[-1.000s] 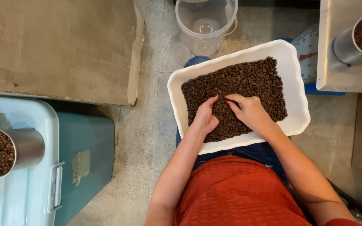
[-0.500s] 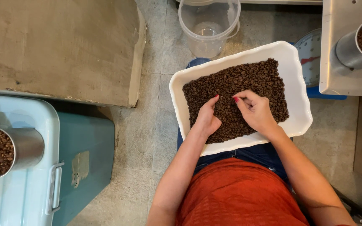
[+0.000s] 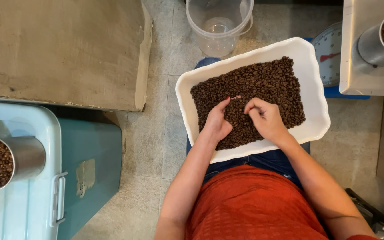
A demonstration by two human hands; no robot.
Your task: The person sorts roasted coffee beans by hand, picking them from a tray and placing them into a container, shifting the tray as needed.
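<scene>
**Hands sorting dark beans in a white tray**

Both hands have drawn closer together since the earlier frames, and the right one has curled its fingers inward over the middle of the bean layer.

Nearest the camera, the person's orange top and blue trousers fill the bottom edge, with the white tray (image 3: 316, 111) resting across the lap. The left hand (image 3: 216, 122) lies on the coffee beans (image 3: 263, 82) near the tray's near-left edge, fingers together and pressed flat into the layer, thumb tip raised. The right hand (image 3: 267, 118) sits just beside it, fingertips bunched as if pinching a bean or two, though what it pinches cannot be made out.

These beans look small, hard, dry and light; they will roll and slip, so single ones suit a fingertip pinch while many need a cupped palm. Being shallow and loaded, the tray is best held by its rim at both sides.

Farther off stand a clear plastic bucket (image 3: 218, 22), a weighing scale (image 3: 330, 53), and a steel cup (image 3: 378, 38) of beans. Another steel cup (image 3: 10, 162) sits on a pale blue box (image 3: 32, 209) at left.
</scene>
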